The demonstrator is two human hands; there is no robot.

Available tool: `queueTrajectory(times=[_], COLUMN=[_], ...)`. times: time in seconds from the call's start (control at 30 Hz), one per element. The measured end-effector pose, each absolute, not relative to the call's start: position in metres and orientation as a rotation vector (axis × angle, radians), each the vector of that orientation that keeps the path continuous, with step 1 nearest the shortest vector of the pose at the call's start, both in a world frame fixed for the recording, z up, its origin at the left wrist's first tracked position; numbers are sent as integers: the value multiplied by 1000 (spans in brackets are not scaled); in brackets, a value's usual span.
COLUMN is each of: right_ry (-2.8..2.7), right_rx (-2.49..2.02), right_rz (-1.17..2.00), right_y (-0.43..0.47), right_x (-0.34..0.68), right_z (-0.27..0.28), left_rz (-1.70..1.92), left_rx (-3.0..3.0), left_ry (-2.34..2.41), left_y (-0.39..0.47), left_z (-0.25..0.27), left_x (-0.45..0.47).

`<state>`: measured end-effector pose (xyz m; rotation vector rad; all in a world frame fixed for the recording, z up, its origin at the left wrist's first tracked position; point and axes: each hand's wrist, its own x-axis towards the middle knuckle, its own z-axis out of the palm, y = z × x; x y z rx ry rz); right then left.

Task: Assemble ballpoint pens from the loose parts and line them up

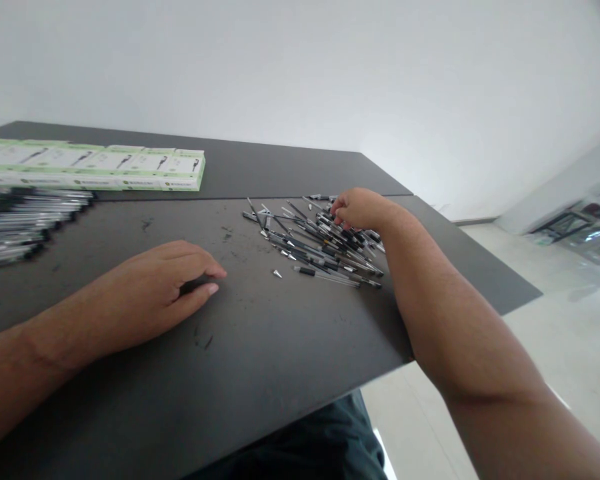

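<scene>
Right forearm point(455, 333) sat nearest the head camera, crossing from the lower right corner over the edge of the dark grey surface point(260, 373). Right hand point(363, 208) was at the far right part of a loose pile of pen parts point(330, 243), fingers curled in among them; can't tell if it gripped one. Pile lay right of centre, clear and black barrels and thin rods pointing various ways. One small cone-shaped tip point(277, 273) lay apart, just off the pile's near left side. Left hand point(165, 287) was empty, low over or on the surface, thumb and forefinger parted, left of the pile. Far left: many pens point(17, 223) side by side, blurred. Behind them, a row of white-and-green boxes point(135, 163). Dark trousers point(320, 440) showed below the near edge; pale wall point(280, 73) behind.
</scene>
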<state>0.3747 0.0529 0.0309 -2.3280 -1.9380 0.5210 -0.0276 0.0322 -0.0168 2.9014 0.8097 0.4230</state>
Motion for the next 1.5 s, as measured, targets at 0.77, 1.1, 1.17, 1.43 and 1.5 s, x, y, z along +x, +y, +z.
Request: queueTrajectory(times=[0.77,1.1,1.17,1.43,1.5], right_ry=[-2218,-2298,-2314,-2322,-2332], right_rx=[-2108,-2077,-2053,-2037,-2031], right_rz=[604,516,519,601,546], right_y=[40,27,26,28,29], right_x=[342,326,325,327,325], right_z=[35,46,47,43,43], left_rz=[362,395,389,296,329], left_rx=[2910,2910,2906,2824,2814], left_ry=[818,784,796,855,842], left_y=[30,33,32,25,26], left_z=[-14,-17,-17,-6,-7], left_x=[-28,-27,-27,-23,-22])
